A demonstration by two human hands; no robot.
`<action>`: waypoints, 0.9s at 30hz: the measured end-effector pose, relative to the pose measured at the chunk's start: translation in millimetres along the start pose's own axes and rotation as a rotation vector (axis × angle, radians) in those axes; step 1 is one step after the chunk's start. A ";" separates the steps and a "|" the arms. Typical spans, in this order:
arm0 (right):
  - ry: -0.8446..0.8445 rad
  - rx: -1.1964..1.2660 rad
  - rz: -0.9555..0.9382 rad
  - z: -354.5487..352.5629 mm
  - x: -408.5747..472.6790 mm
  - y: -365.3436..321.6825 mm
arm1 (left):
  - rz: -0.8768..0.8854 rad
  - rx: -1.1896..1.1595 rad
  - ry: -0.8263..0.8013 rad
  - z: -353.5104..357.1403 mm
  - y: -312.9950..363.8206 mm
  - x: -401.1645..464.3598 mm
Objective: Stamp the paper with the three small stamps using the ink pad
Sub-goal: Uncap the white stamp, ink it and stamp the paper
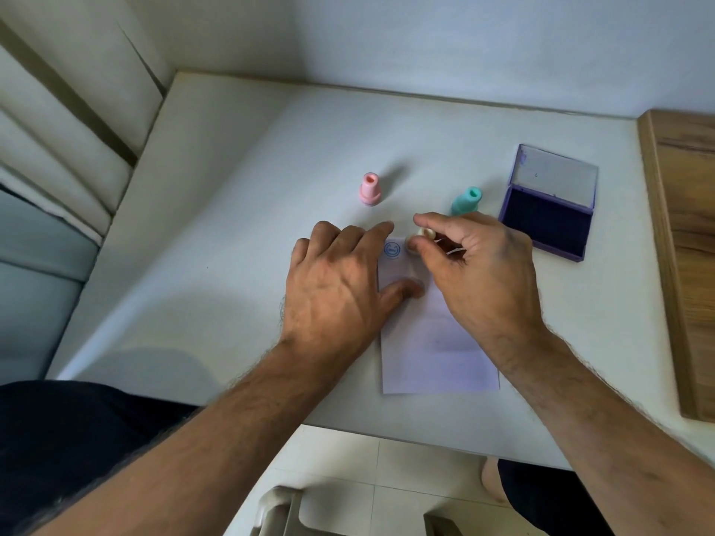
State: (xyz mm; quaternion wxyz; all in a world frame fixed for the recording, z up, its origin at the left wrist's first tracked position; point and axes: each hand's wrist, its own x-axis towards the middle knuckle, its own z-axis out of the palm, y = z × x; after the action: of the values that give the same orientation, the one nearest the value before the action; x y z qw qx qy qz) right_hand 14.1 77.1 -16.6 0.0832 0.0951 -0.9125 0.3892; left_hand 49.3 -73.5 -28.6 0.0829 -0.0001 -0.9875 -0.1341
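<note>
I pressed my left hand [340, 280] flat on the paper [433, 350] while my right hand [476, 265] pinched the cream stamp [421, 237] at the sheet's top edge beside a blue imprint [391, 250], the pink stamp [369, 188], teal stamp [466, 201] and open ink pad [549, 218] standing beyond on the table [232, 226].

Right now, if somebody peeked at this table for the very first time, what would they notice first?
Probably the two hands in the middle: the left hand lies flat on the white paper, and the right hand pinches a cream stamp at its top edge, beside a blue round print. Behind them stand a pink stamp, a teal stamp and the open purple ink pad.
</note>
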 end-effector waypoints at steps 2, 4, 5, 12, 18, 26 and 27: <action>0.004 -0.010 -0.004 0.4 0.0 0.1 | -0.002 0.002 -0.003 0.4 -0.3 0.3; 0.006 -0.014 -0.006 0.8 -0.3 0.7 | -0.003 0.002 -0.007 0.8 -0.7 0.3; 0.006 -0.016 -0.008 0.9 -0.5 0.9 | -0.004 0.000 -0.008 1.0 -0.7 0.3; -0.020 -0.052 -0.038 3.5 0.4 1.5 | -0.003 -0.019 -0.007 1.0 -0.6 0.2; -0.036 -0.102 -0.086 6.6 0.1 4.0 | -0.003 -0.017 -0.034 -0.6 -0.3 0.3; 0.027 -0.116 -0.123 12.3 -2.3 6.3 | -0.008 -0.051 -0.011 -1.0 -1.1 1.7; 0.025 -0.115 -0.117 12.7 -2.2 6.8 | -0.011 -0.055 -0.010 -1.4 -1.0 1.8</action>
State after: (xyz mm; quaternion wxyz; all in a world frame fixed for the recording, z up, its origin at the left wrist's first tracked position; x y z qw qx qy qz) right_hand 13.6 72.8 -30.4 0.1226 0.1385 -0.9250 0.3319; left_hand 47.8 -74.9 -27.2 0.0771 0.0023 -0.9838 -0.1619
